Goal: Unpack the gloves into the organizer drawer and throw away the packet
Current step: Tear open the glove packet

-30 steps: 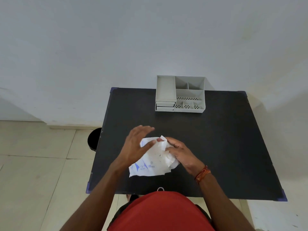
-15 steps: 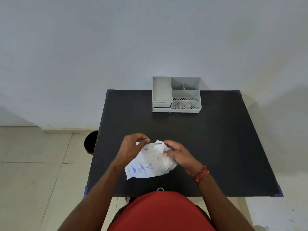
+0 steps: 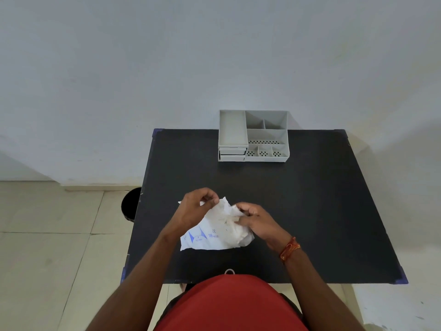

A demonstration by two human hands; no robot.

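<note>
A crumpled white glove packet (image 3: 216, 231) with blue print lies near the front middle of the black table (image 3: 310, 211). My left hand (image 3: 195, 209) pinches the packet's upper left edge. On the other side, my right hand (image 3: 256, 222) grips its upper right part, where the crumpled plastic bunches up. Whether gloves are showing at the opening I cannot tell. The grey organizer (image 3: 254, 136) stands at the table's far edge, its two small drawers (image 3: 232, 154) at the lower left closed.
A black bin (image 3: 130, 204) sits on the tiled floor just left of the table. A white wall rises behind the organizer. The table's right half is bare black surface. My red shirt fills the bottom of the view.
My left hand has curled from flat and spread to a pinch on the packet's top edge. The packet has crumpled further between both hands.
</note>
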